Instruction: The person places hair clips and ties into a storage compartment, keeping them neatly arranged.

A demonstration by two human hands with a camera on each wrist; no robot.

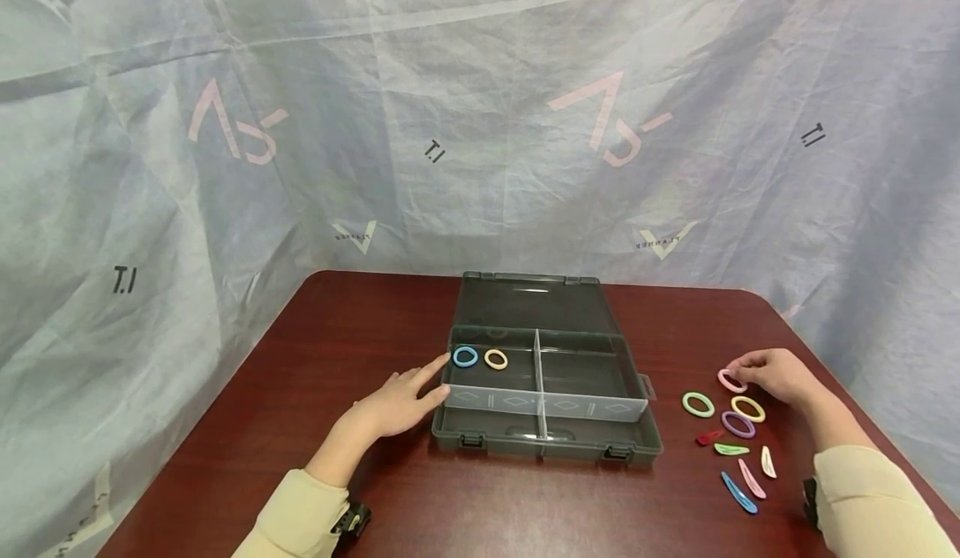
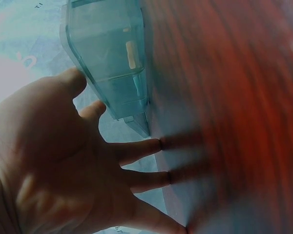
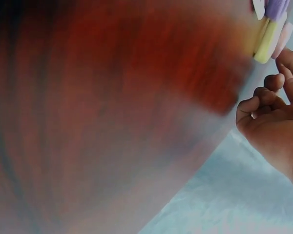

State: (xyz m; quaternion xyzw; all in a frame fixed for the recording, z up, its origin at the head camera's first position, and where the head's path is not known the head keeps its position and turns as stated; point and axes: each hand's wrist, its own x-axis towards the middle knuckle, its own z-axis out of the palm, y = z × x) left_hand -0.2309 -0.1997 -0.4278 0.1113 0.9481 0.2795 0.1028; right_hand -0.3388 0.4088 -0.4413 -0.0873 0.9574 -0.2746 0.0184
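A dark translucent divider box point(image 1: 540, 449) stands on the table with its lid point(image 1: 534, 304) laid back. Its back left compartment holds a blue hair tie point(image 1: 465, 357) and a cream hair tie point(image 1: 496, 359). My left hand point(image 1: 397, 404) rests at the box's left side, fingers spread, thumb and forefinger at its rim. On the right, my right hand point(image 1: 776, 373) pinches the edge of a pink hair tie point(image 1: 731, 381); its other fingers curl inward in the right wrist view. Beside it lie green point(image 1: 698, 405), yellow point(image 1: 747, 409) and purple point(image 1: 738, 424) hair ties.
Several snap hair clips lie nearer me on the right, including a red clip point(image 1: 708, 438), a green clip point(image 1: 731, 449), a white clip point(image 1: 767, 462), a pink clip point(image 1: 752, 479) and a blue clip point(image 1: 738, 493). Grey cloth point(image 1: 480, 166) hangs behind the brown table point(image 1: 480, 512).
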